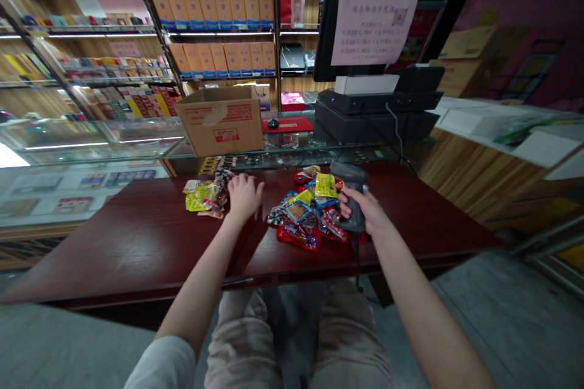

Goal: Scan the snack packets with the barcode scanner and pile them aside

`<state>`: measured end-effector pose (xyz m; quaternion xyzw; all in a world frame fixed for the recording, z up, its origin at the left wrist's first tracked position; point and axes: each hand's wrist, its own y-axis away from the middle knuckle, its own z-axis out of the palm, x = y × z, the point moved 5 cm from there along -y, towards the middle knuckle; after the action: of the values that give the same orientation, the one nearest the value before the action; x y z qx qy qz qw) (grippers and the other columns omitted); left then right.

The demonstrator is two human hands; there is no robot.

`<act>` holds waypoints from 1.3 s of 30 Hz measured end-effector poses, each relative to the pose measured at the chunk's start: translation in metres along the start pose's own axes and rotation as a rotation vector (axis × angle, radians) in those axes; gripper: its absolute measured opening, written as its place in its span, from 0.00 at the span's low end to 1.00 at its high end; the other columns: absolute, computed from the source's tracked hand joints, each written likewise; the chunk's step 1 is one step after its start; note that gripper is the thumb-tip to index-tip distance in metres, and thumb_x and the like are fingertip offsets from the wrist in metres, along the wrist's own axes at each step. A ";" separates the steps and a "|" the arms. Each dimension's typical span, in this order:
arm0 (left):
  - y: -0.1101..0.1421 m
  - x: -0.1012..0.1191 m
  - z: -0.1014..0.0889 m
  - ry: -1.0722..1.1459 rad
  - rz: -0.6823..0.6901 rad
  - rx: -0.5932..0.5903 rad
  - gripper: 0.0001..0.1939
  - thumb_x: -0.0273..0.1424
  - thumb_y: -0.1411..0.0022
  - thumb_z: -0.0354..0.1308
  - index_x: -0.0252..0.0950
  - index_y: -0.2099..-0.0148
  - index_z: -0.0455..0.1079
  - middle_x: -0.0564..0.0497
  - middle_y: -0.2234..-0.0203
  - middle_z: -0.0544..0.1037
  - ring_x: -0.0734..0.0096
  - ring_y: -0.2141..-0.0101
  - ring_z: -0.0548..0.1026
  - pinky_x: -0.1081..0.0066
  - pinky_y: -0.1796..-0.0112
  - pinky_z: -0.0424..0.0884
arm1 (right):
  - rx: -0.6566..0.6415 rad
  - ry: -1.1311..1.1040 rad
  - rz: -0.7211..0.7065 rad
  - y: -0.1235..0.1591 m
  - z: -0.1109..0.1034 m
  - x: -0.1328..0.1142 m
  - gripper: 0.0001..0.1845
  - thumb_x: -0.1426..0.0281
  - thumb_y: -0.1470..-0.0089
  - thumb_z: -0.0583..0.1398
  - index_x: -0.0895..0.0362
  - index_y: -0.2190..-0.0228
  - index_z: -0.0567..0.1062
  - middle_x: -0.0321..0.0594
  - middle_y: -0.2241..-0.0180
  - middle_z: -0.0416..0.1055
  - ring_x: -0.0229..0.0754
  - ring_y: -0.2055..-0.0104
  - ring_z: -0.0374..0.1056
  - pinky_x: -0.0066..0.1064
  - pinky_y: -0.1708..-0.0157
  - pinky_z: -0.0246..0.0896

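My right hand [368, 209] is wrapped round the grip of a dark grey barcode scanner [350, 175], whose cable hangs over the table's front edge. Beneath and left of the scanner lies a heap of small snack packets [298, 213] in red, blue and yellow wrappers. A yellow packet [325, 185] rests high on that heap, close to the scanner. My left hand [244, 194] is open, palm down with fingers apart, at the right edge of a smaller pile of snack packets [201, 196]. Whether its fingertips touch those packets I cannot tell.
Both piles lie on a dark red table [150, 243]. Behind it, a glass counter holds an open cardboard box [221, 124], a black mouse [272, 123] and a monitor with a paper sign [374, 30]. Shelves of boxed goods [210, 3] line the back.
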<state>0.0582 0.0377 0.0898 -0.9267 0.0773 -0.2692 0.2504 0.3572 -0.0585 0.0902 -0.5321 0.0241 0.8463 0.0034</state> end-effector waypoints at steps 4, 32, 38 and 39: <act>-0.002 0.040 0.050 0.156 -0.022 -0.659 0.21 0.50 0.47 0.63 0.35 0.68 0.75 0.42 0.68 0.79 0.50 0.60 0.77 0.59 0.54 0.68 | -0.011 -0.001 -0.008 0.001 -0.005 -0.004 0.21 0.62 0.61 0.72 0.56 0.67 0.72 0.27 0.80 0.63 0.28 0.85 0.55 0.23 0.87 0.53; -0.001 0.009 0.076 1.351 -0.244 -0.293 0.33 0.42 0.54 0.72 0.37 0.51 0.62 0.48 0.61 0.78 0.66 0.64 0.79 0.59 0.60 0.78 | -0.105 0.213 0.027 -0.022 0.056 0.036 0.20 0.60 0.59 0.69 0.56 0.69 0.69 0.26 0.81 0.64 0.29 0.86 0.57 0.24 0.87 0.54; 0.000 -0.007 0.077 1.304 -0.168 -0.230 0.43 0.45 0.53 0.71 0.39 0.40 0.55 0.46 0.59 0.78 0.65 0.65 0.79 0.63 0.62 0.77 | -0.124 0.129 0.067 -0.023 0.067 0.044 0.23 0.60 0.60 0.71 0.57 0.66 0.70 0.27 0.80 0.64 0.29 0.86 0.56 0.23 0.87 0.53; 0.000 -0.008 0.075 1.313 -0.157 -0.217 0.42 0.44 0.52 0.71 0.40 0.41 0.55 0.47 0.59 0.78 0.67 0.65 0.79 0.65 0.63 0.77 | -0.130 0.120 0.074 -0.023 0.067 0.045 0.23 0.60 0.60 0.71 0.57 0.66 0.70 0.27 0.80 0.64 0.29 0.85 0.57 0.23 0.87 0.53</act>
<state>0.0918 0.0717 0.0314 -0.5934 0.1724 -0.7854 0.0365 0.2778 -0.0338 0.0781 -0.5798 -0.0112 0.8122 -0.0639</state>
